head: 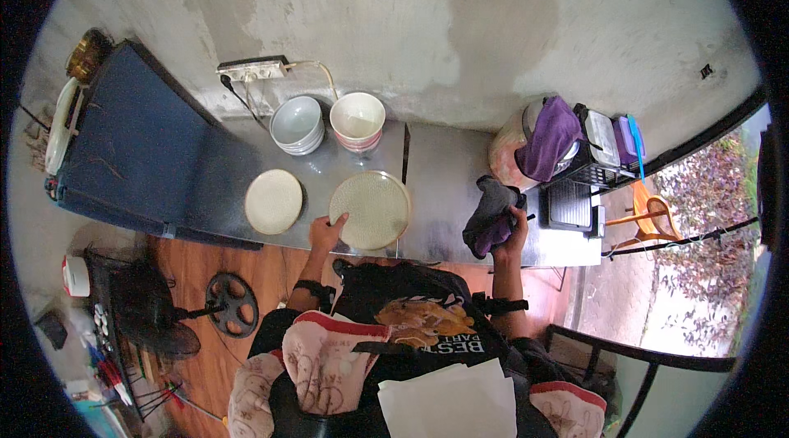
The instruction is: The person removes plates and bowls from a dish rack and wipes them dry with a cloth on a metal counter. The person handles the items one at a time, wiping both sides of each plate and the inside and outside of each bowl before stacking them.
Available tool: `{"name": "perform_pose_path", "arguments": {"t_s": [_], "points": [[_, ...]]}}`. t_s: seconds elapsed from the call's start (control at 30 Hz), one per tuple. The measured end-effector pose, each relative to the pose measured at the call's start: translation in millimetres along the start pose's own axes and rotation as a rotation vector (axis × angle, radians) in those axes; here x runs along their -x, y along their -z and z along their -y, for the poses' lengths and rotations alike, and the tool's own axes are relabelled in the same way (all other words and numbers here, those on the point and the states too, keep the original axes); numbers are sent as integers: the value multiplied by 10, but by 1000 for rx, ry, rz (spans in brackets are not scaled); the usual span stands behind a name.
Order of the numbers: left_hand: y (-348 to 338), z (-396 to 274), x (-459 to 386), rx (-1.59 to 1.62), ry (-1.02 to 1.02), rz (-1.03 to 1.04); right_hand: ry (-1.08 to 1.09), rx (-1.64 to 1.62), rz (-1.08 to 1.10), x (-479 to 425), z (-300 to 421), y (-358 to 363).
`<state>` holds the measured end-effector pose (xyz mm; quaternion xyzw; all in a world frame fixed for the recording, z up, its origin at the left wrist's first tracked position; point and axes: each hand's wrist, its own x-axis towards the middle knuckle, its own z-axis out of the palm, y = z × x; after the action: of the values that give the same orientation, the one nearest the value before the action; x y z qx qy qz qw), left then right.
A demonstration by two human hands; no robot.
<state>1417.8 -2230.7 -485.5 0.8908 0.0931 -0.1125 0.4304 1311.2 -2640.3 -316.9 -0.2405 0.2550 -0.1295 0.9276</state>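
My left hand (325, 232) grips the near left rim of a large round speckled plate (371, 210), thumb on top. The plate lies over the metal counter (444, 167); whether others are stacked beneath it cannot be made out. Bunched in my right hand (515, 233) is a dark grey and purple cloth (491, 216), held above the counter to the right of the plate. A smaller cream plate (273, 201) sits left of the large one. Behind them stand a stack of pale blue-grey bowls (297, 123) and a stack of cream and pink bowls (357, 117).
A purple towel (550, 139) drapes over a rounded container (506, 154) at the back right, beside a black rack (598, 174). A blue panel (132, 136) borders the counter's left. A power strip (253, 70) is on the wall, and a black fan (154, 321) stands lower left.
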Motion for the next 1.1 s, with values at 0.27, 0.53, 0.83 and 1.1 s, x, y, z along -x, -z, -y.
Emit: {"name": "perform_pose_path", "arguments": {"t_s": [0.27, 0.53, 0.83, 1.1], "points": [[-50, -258, 56, 486, -168, -101, 9, -39, -32, -150, 58, 320], [-5, -283, 52, 554, -251, -179, -117, -61, 231, -233, -167, -5], [668, -1642, 344, 465, -456, 138, 20, 712, 261, -216, -1333, -610], [1510, -2040, 276, 640, -582, 22, 822, 1730, 1159, 609, -1828, -1566]]}}
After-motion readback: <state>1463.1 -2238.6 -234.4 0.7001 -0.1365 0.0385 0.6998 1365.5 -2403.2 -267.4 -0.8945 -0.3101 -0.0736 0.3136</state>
